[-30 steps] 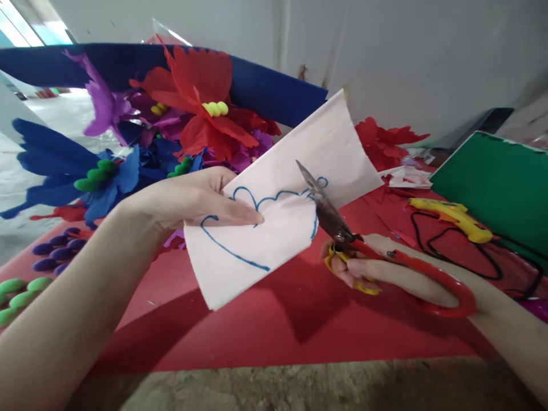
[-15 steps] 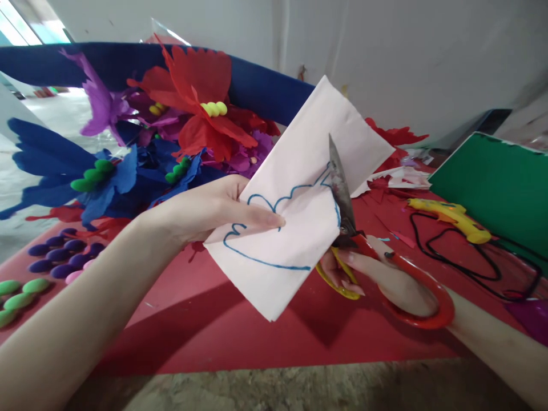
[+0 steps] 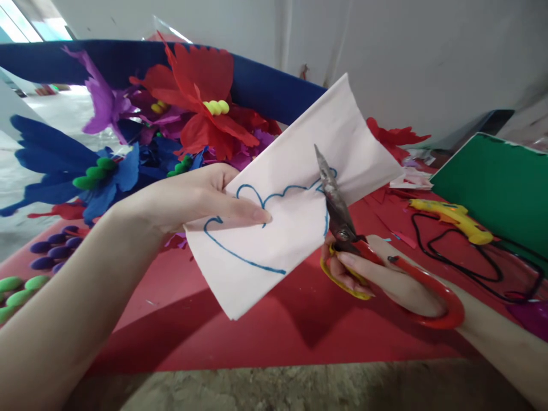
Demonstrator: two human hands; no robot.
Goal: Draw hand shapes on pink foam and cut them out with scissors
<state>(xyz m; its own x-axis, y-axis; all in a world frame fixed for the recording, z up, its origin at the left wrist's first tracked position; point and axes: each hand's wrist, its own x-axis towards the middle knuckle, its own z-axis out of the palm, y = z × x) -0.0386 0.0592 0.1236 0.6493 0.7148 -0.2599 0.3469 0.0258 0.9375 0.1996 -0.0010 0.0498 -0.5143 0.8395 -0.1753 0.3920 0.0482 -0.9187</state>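
The pale paper (image 3: 295, 217) with a blue outline (image 3: 295, 187) is held above the red counter (image 3: 192, 339), its long axis slanting up rightward, pinched in the left hand (image 3: 205, 200), the nearer one, while the right hand (image 3: 381, 279) grips scissors (image 3: 343, 234) whose visible blade (image 3: 333, 191) overlaps it

Flowers (image 3: 205, 74) lie left behind the paper (image 3: 295, 220), scissors (image 3: 343, 233) at its right, glue gun (image 3: 451, 218) farther right
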